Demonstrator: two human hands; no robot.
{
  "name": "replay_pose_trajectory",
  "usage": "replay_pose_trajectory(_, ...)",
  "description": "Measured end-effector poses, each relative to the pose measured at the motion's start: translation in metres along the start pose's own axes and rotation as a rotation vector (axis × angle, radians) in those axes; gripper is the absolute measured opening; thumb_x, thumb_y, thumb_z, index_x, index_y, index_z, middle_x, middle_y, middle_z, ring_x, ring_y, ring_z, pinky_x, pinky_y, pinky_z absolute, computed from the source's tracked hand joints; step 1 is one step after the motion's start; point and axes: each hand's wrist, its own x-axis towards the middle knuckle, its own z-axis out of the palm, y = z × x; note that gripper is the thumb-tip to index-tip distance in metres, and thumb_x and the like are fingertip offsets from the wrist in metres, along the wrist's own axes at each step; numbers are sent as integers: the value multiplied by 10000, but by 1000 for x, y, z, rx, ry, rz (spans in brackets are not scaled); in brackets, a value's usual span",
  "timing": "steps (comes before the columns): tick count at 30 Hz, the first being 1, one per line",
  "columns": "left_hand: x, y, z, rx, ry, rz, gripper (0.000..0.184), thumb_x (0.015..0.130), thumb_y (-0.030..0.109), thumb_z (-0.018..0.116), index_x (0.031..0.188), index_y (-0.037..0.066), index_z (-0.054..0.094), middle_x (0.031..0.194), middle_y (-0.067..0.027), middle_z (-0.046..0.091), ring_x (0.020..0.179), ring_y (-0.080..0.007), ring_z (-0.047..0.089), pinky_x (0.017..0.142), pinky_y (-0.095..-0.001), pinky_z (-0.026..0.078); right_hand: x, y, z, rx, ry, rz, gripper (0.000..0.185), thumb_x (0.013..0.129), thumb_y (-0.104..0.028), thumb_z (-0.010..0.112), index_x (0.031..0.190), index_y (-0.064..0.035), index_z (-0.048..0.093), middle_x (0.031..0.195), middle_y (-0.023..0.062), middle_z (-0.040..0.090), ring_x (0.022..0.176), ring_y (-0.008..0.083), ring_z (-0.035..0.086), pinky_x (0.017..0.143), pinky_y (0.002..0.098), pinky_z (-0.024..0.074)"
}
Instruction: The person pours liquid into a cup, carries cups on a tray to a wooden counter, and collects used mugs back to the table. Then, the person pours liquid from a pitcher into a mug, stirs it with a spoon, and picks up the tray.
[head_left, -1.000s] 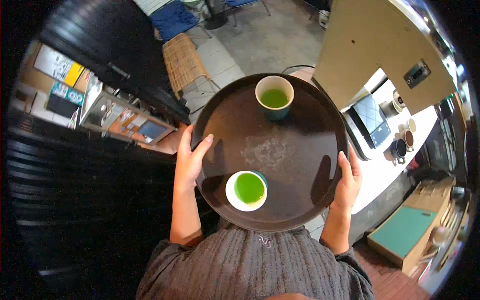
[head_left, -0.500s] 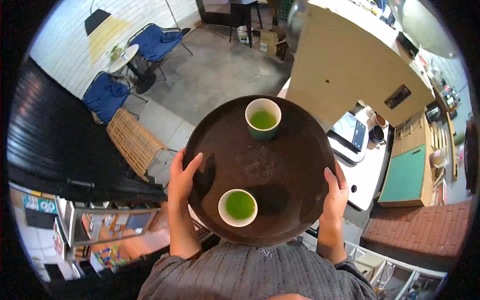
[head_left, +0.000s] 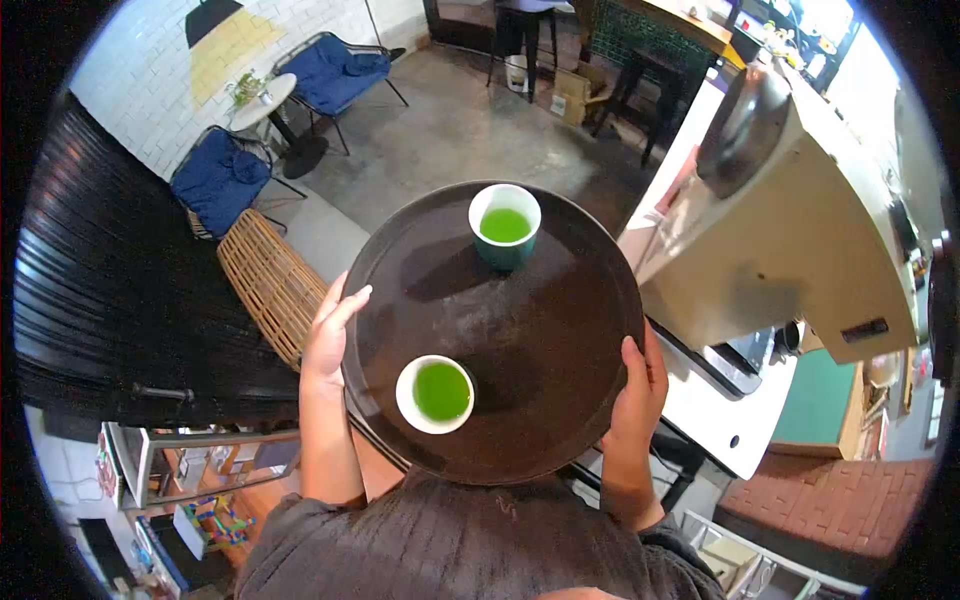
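A round dark brown serving tray (head_left: pixel 540 400) is held out level in front of my body. My left hand (head_left: pixel 328 335) grips its left rim, the thumb over the top edge. On the opposite rim my right hand (head_left: pixel 641 385) holds on the same way, thumb up and fingers underneath, partly hidden. Two cups of bright green liquid stand upright on the tray. The far cup (head_left: pixel 508 252), green outside and white inside, is near the far rim. Closer to me and to the left is the near cup (head_left: pixel 408 402), whose white rim shows from above.
At right, a large beige machine (head_left: pixel 790 240) stands on a white counter (head_left: pixel 690 400). Blue-cushioned chairs (head_left: pixel 340 75) and a small round table (head_left: pixel 262 103) stand ahead left. A wicker bench (head_left: pixel 265 275) lies beyond my left hand. Grey concrete floor (head_left: pixel 420 120) stretches ahead.
The tray, cups and both hands have shifted slightly left and up in view. The beige machine now shows more of its side, and stools have appeared at the back. Both hands keep their hold.
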Motion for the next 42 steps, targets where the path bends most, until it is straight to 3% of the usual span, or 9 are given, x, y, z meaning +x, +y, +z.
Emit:
replay_pose_trajectory(6, 49, 21, -19, -417, -78, -140, 583, 925, 84, 521, 1470, 106, 315, 1298, -118, 558, 1150, -244, 576, 965, -392, 484, 45, 17, 54, 57, 21, -5, 352, 976, -82, 507, 1307, 32, 538, 1236, 99, 612, 1102, 164, 574, 977, 282, 423)
replay_pose_trajectory(13, 158, 48, -71, -440, -167, -213, 595, 920, 75, 516, 1475, 132, 309, 1362, -124, 505, 1205, -275, 535, 1018, -429, 443, 91, 53, 142, -99, 88, -113, 336, 987, -94, 495, 1287, 47, 550, 1213, 100, 628, 1099, 151, 582, 976, 272, 427)
replay_pose_trajectory(16, 204, 63, -96, -503, -230, -270, 480, 934, 116, 490, 1406, 69, 413, 1302, -140, 559, 1154, -283, 575, 996, -425, 460, 106, 79, 176, -43, 125, -144, 342, 974, -82, 529, 1289, 53, 544, 1217, 118, 629, 1097, 161, 593, 982, 282, 431)
replay_pose_trajectory(18, 237, 67, -122, -618, -382, -444, 380, 949, 174, 454, 1272, -11, 531, 1212, -165, 622, 1083, -296, 619, 967, -423, 480, 115, 90, 197, -27, 119, -140, 343, 975, -80, 526, 1289, 56, 542, 1216, 120, 630, 1098, 161, 593, 980, 282, 432)
replay_pose_trajectory(21, 270, 83, -131, -671, -445, -570, 370, 954, 208, 433, 1163, -53, 592, 1143, -182, 657, 1031, -306, 645, 945, -423, 494, 129, 96, 231, -10, 85, -156, 340, 975, -73, 515, 1285, 63, 541, 1220, 122, 627, 1098, 159, 592, 976, 280, 434)
replay_pose_trajectory(23, 294, 83, -140, -677, -477, -617, 376, 957, 215, 436, 1174, -54, 585, 1167, -188, 647, 1045, -308, 639, 952, -424, 490, 140, 101, 243, -25, 79, -170, 336, 975, -74, 513, 1280, 64, 545, 1217, 118, 628, 1090, 158, 594, 974, 278, 434)
replay_pose_trajectory(34, 430, 70, -106, -718, -557, -741, 419, 987, 273, 443, 1241, -43, 547, 1224, -188, 616, 1097, -323, 610, 991, -450, 457, 277, 126, 282, -81, 73, -209, 322, 970, -80, 524, 1260, 53, 564, 1179, 107, 641, 1048, 153, 608, 951, 270, 450)
replay_pose_trajectory(42, 567, 87, -28, -688, -499, -612, 437, 1001, 292, 426, 1288, -27, 511, 1271, -182, 587, 1131, -332, 588, 1003, -455, 446, 446, 113, 319, -169, 40, -247, 324, 956, -121, 582, 1234, 45, 585, 1130, 89, 655, 1016, 131, 605, 918, 248, 451)
